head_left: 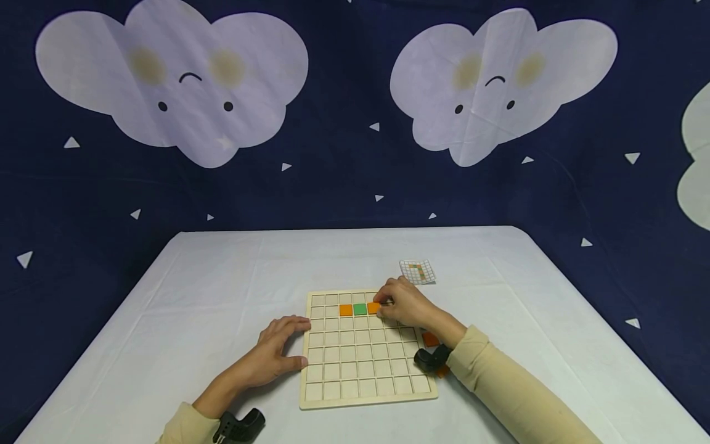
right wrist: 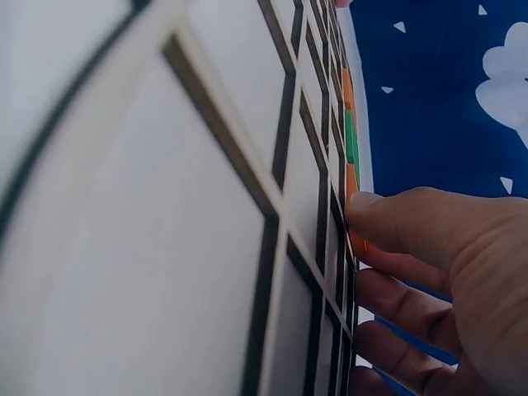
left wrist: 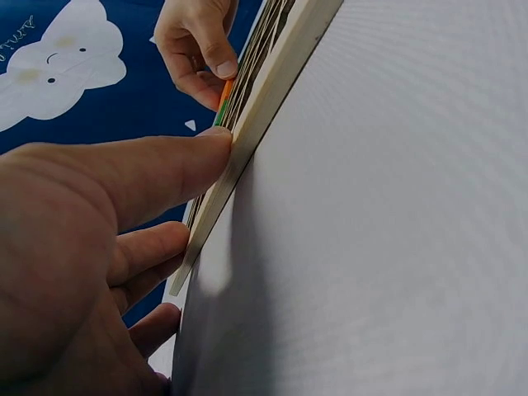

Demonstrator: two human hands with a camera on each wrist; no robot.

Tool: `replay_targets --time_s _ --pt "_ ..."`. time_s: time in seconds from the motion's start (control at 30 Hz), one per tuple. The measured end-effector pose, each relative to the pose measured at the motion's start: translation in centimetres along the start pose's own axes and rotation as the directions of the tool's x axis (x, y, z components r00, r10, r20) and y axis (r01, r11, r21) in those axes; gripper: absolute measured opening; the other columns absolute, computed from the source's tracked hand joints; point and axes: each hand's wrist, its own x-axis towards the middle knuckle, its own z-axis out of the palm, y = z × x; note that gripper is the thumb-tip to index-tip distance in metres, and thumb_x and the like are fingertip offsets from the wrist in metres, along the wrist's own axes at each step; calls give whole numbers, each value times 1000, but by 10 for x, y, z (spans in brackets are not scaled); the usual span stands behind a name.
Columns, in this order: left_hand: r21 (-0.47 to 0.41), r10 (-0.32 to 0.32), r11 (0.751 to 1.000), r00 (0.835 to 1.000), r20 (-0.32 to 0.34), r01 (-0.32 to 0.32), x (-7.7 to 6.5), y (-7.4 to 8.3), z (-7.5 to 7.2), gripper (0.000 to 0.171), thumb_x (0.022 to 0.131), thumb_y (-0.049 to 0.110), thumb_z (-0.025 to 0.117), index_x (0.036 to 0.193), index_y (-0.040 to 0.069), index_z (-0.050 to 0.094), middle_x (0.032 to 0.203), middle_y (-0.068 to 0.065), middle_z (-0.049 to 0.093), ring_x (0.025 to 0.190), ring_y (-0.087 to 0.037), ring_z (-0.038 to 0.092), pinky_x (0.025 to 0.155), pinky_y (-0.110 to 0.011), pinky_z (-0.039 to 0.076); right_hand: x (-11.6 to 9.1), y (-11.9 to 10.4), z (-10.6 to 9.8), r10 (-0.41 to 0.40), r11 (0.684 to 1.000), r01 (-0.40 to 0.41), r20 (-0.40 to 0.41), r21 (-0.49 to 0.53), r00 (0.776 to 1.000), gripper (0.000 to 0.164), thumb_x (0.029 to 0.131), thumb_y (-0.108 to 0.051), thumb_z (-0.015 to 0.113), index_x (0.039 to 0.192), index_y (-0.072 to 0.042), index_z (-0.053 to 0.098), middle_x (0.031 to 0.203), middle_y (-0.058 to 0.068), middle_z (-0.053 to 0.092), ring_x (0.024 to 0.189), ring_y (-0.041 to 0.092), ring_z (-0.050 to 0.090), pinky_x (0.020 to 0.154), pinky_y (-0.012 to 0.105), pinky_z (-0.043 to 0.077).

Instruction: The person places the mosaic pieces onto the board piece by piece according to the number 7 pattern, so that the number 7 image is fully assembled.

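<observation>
A wooden grid board (head_left: 347,353) lies on the table. In its second row from the far edge sit an orange tile (head_left: 346,310) and a green tile (head_left: 360,309) side by side. My right hand (head_left: 409,303) pinches a second orange tile (head_left: 373,308) at the cell just right of the green one, thumb (right wrist: 392,216) against it. That tile is partly covered by the fingers. At the board's left edge rests my left hand (head_left: 272,350), thumb and fingers extended and spread, fingertips touching the frame.
Beyond the board's far right corner lies a small pattern card (head_left: 418,272). Orange tiles (head_left: 430,339) on the table beside the board's right edge are partly hidden by my right wrist and its black camera (head_left: 432,359). A dark cloud-print cloth (head_left: 344,185) hangs behind the white table (head_left: 222,265).
</observation>
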Motion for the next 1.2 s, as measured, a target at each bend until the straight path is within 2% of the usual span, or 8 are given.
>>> replay_targets --time_s 0.73,1.2 --pt "-13 5 1000 1000 2 -5 0 0 0 58 76 24 76 127 10 54 140 -3 45 133 -30 30 108 -57 11 -1 -1 -1 -5 1000 5 10 6 1000 22 80 -22 74 100 -16 72 97 -3 62 86 12 45 78 30 40" --pt "-17 16 1000 1000 -3 -16 0 0 -1 57 76 24 76 127 10 54 139 -3 45 134 -32 29 107 -58 11 -4 -1 -14 56 997 -56 0 48 998 25 83 -23 71 107 -14 70 102 -1 62 92 16 48 77 32 43"
